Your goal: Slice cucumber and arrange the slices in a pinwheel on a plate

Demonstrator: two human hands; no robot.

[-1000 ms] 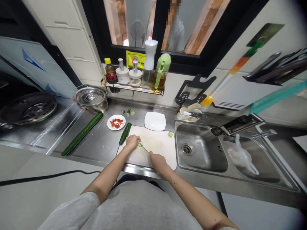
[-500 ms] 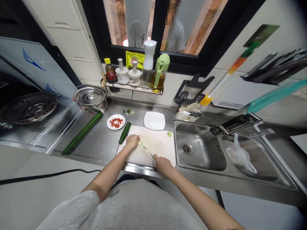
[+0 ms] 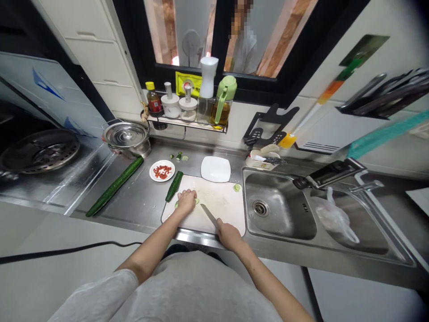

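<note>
My right hand (image 3: 229,235) grips a kitchen knife (image 3: 209,215) by its handle, the blade pointing up and left over the white cutting board (image 3: 221,201). On the board's left half, my left hand (image 3: 187,201) is bent down over cucumber slices (image 3: 197,201), its fingers close together. Pale green edges peek out on both sides of that hand; the rest is hidden beneath it. A cut piece of cucumber (image 3: 174,186) lies across the board's upper left edge. At the upper right corner sit a few more cucumber slices (image 3: 236,187).
Left of the board are a long whole cucumber (image 3: 115,185) and a lidded steel pot (image 3: 126,136). Behind it stand a small plate (image 3: 153,175) of chopped red pieces, cucumber scraps (image 3: 179,156) and a white square plate (image 3: 215,169). A sink (image 3: 281,205) adjoins on the right.
My left hand has turned and come down over the slices, covering more of them. The knife's blade now shows its broad side, and its tip remains close to the left hand.
</note>
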